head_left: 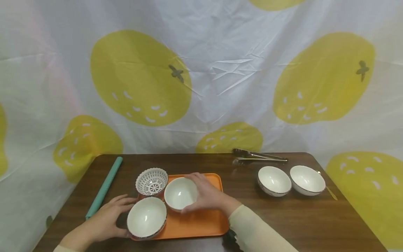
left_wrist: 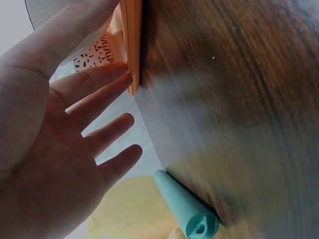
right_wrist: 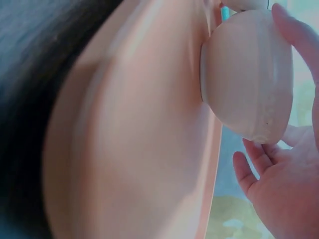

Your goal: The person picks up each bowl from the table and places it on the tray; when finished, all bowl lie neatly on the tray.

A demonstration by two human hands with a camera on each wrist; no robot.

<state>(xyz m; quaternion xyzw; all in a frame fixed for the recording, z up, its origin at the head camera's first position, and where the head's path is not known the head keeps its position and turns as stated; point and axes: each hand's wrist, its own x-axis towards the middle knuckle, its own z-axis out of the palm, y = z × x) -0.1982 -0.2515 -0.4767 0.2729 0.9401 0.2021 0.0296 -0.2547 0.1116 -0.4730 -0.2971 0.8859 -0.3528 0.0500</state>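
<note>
Head view showed the right hand [head_left: 206,196] cupped around a white bowl [head_left: 180,193] standing on the orange tray [head_left: 201,224], and the left hand [head_left: 105,218], fingers relaxed, beside a second bowl [head_left: 146,217]. Left wrist view showed straight fingers [left_wrist: 94,94] touching the tray's edge. Right wrist view showed the bowl resting on the tray, fingers around its side.

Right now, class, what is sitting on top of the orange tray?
Three bowls stand on the orange tray: a latticed bowl, a white bowl cupped by the right hand, and a nearer white bowl. The tray beneath them is hidden.
</note>
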